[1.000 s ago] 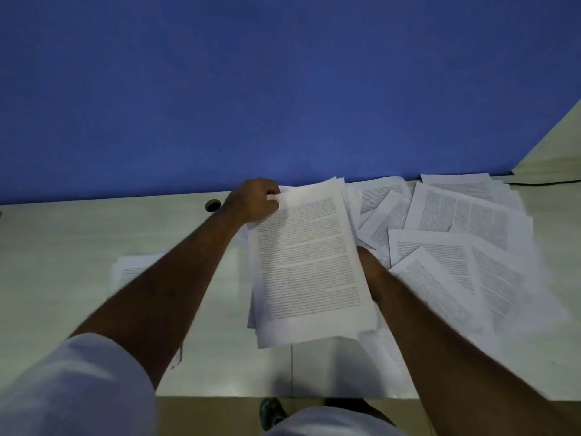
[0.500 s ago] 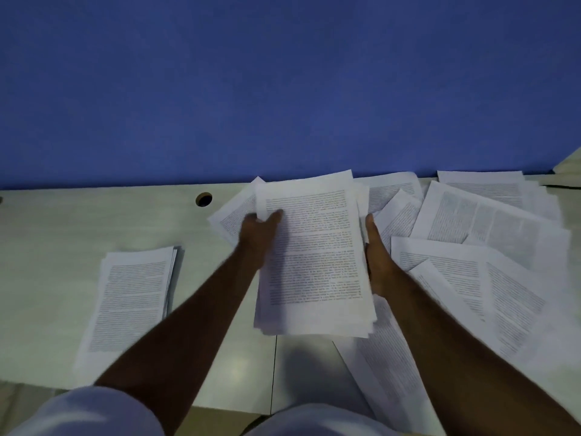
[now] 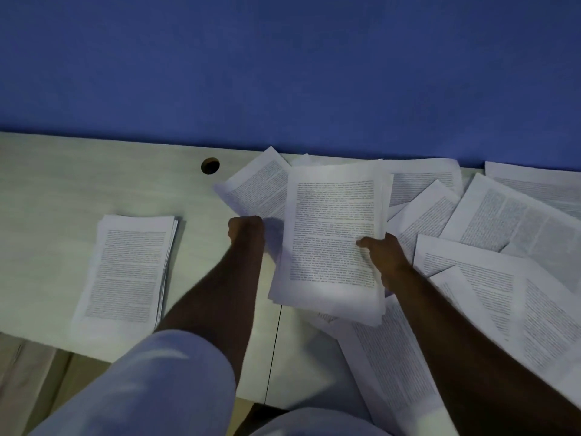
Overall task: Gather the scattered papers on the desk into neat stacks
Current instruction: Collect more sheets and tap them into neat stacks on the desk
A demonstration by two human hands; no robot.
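My right hand (image 3: pixel 382 258) grips a bundle of printed papers (image 3: pixel 333 237) by its right edge, thumb on the top page, and holds it above the desk (image 3: pixel 78 184). My left hand (image 3: pixel 245 229) is off the bundle, just to its left. Its fingers are curled on the near edge of a slanted sheet (image 3: pixel 256 188) lying by the back wall. A squared stack of papers (image 3: pixel 125 269) lies on the left of the desk. Several loose sheets (image 3: pixel 503 247) overlap in a heap on the right, partly under my right forearm.
A round cable hole (image 3: pixel 210 165) is in the desk near the blue wall (image 3: pixel 283 73). A seam (image 3: pixel 275 347) runs across the desk top towards the front edge. My white sleeves fill the lower part of the view.
My left hand has let go of the bundle's left edge and moved left to the slanted sheet. My right hand now grips the bundle alone. The view has shifted right and down.
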